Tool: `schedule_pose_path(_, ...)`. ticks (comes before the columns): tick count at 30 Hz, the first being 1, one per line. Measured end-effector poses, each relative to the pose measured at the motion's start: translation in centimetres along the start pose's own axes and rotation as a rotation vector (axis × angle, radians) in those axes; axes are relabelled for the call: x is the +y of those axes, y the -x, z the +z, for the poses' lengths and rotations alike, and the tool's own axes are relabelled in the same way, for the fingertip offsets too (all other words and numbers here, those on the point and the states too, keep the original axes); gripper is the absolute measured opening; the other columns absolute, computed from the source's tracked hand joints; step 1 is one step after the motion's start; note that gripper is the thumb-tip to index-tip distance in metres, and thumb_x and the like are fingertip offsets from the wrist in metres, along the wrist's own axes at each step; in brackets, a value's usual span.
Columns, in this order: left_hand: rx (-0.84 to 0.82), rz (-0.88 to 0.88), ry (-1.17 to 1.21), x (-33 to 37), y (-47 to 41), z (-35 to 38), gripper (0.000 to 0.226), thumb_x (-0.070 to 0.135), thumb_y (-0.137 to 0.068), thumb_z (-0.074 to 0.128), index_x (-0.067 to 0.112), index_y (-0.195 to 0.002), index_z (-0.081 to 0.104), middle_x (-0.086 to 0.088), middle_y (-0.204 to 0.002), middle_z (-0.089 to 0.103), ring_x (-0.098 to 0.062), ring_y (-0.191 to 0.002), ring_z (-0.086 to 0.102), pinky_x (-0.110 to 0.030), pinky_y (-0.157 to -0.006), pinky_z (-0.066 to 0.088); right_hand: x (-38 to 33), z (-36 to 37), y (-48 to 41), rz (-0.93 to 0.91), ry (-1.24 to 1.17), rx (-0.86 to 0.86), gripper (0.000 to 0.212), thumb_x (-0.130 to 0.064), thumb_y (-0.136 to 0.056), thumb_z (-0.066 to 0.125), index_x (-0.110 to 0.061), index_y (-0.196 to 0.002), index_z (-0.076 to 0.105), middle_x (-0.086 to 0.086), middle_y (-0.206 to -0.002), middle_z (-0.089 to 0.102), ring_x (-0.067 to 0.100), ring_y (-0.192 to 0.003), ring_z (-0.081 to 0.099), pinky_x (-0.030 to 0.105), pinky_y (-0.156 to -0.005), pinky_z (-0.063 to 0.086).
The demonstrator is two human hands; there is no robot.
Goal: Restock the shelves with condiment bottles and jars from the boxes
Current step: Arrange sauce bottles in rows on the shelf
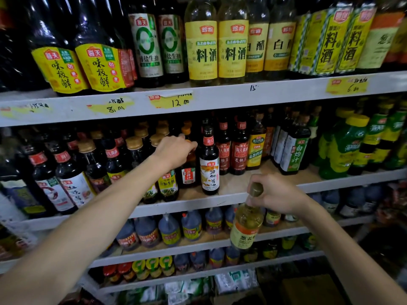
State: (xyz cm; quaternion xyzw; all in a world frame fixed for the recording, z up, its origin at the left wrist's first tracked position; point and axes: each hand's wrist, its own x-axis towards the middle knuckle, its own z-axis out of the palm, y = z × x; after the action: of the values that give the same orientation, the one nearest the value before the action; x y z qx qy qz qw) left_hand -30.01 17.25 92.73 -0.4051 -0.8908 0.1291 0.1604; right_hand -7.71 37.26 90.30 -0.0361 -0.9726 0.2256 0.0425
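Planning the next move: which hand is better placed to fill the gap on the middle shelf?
Right. The right hand grips a yellow bottle by its cap just below the bare shelf spot; the left hand holds a dark bottle further left.

Top-shelf bottles (pixel 231 49) cropped at upper edge; fingertips of left hand (pixel 174 150) behind bottle (pixel 189 172).

yellow price labels (pixel 171 100); perhaps packets (pixel 235 280) below
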Motion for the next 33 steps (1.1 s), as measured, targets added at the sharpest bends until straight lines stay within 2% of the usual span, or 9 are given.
schedule_pose_path(3, 0.028, 0.038, -0.087, 0.4, -1.2, 0.2, 0.039, 0.006, -0.090, 0.053, 0.026, -0.123, 0.058, -0.010, -0.105, 0.063, -0.030, -0.076, 0.063, -0.033, -0.053, 0.034, -0.8, 0.6, -1.3, 0.003, 0.037, 0.006, 0.023, -0.031, -0.076, 0.081, -0.021, -0.082, 0.061, -0.006, -0.083, 0.063, 0.010, -0.077, 0.057, 0.030, -0.063, 0.046)
schedule_pose_path(9, 0.004, 0.012, -0.107, 0.0, -3.5, 0.1, 0.036, 0.001, -0.092, 0.053, 0.021, -0.119, 0.065, -0.008, -0.106, 0.067, -0.031, -0.097, 0.065, -0.034, -0.064, 0.042, -1.5, 1.7, -3.4, -0.008, 0.104, 0.042, 0.025, -0.037, -0.076, 0.081, -0.021, -0.085, 0.064, -0.011, -0.077, 0.061, 0.002, -0.071, 0.054, 0.016, -0.053, 0.029)
schedule_pose_path(14, -0.071, -0.022, -0.130, -0.5, -4.4, 0.2, 0.031, 0.002, -0.094, 0.051, 0.014, -0.118, 0.066, -0.011, -0.107, 0.066, -0.032, -0.097, 0.065, -0.038, -0.069, 0.046, -1.9, 2.2, -4.4, 0.021, 0.091, 0.034, 0.025, -0.038, -0.077, 0.079, -0.021, -0.083, 0.061, -0.009, -0.078, 0.063, 0.008, -0.074, 0.057, 0.027, -0.057, 0.035)
schedule_pose_path(22, 0.069, -0.012, -0.125, 0.5, -2.4, -0.6, 0.032, 0.001, -0.089, 0.056, 0.013, -0.117, 0.064, -0.008, -0.110, 0.065, -0.030, -0.101, 0.064, -0.036, -0.064, 0.042, -1.8, 2.4, -4.0, 0.013, 0.049, 0.042, 0.025, -0.032, -0.076, 0.081, -0.019, -0.085, 0.063, -0.010, -0.080, 0.062, 0.008, -0.074, 0.055, 0.023, -0.056, 0.034)
schedule_pose_path(25, 0.319, -0.006, 0.107, 1.0, 0.9, -0.4, 0.037, 0.003, -0.086, 0.055, 0.013, -0.121, 0.063, -0.007, -0.112, 0.065, -0.029, -0.104, 0.061, -0.039, -0.069, 0.053, -1.0, 1.9, -2.9, 0.029, 0.013, 0.051, 0.025, -0.030, -0.076, 0.082, -0.015, -0.087, 0.065, -0.006, -0.082, 0.063, 0.008, -0.075, 0.054, 0.018, -0.055, 0.035)
schedule_pose_path(28, 0.450, 0.038, 0.618, 5.0, 5.2, 1.2, 0.026, 0.018, -0.091, 0.055, 0.013, -0.109, 0.072, -0.004, -0.104, 0.071, -0.027, -0.095, 0.067, -0.040, -0.077, 0.056, -0.1, 0.4, -1.5, 0.056, -0.090, 0.029, 0.025, -0.026, -0.076, 0.082, -0.012, -0.084, 0.064, -0.002, -0.082, 0.064, 0.012, -0.076, 0.058, 0.031, -0.067, 0.046)
schedule_pose_path(29, 0.346, 0.072, 0.826, 7.1, 6.1, 1.7, 0.027, 0.026, -0.092, 0.056, 0.015, -0.111, 0.072, 0.000, -0.108, 0.071, -0.022, -0.099, 0.067, -0.035, -0.081, 0.055, 0.1, -0.3, -0.9, 0.056, -0.124, 0.022, 0.024, -0.026, -0.076, 0.083, -0.013, -0.084, 0.064, -0.002, -0.081, 0.064, 0.011, -0.074, 0.059, 0.034, -0.068, 0.047)
schedule_pose_path(31, -0.114, 0.200, 1.254, 11.8, 7.0, 2.0, 0.043, 0.042, -0.093, 0.060, 0.021, -0.130, 0.061, 0.008, -0.127, 0.063, -0.010, -0.118, 0.059, -0.020, -0.092, 0.048, 0.9, -1.9, 0.5, 0.046, -0.254, 0.021, 0.023, -0.023, -0.076, 0.083, -0.012, -0.083, 0.064, -0.004, -0.075, 0.064, 0.007, -0.068, 0.058, 0.029, -0.062, 0.045)
schedule_pose_path(33, -0.449, 0.314, 1.646, 16.3, 7.3, 1.8, 0.069, 0.054, -0.086, 0.065, 0.025, -0.144, 0.041, 0.005, -0.140, 0.054, -0.010, -0.130, 0.051, -0.024, -0.103, 0.044, 2.2, -3.7, 2.2, 0.054, -0.406, 0.029, 0.022, -0.015, -0.078, 0.082, -0.005, -0.083, 0.063, -0.009, -0.066, 0.060, 0.003, -0.060, 0.054, 0.020, -0.055, 0.039)
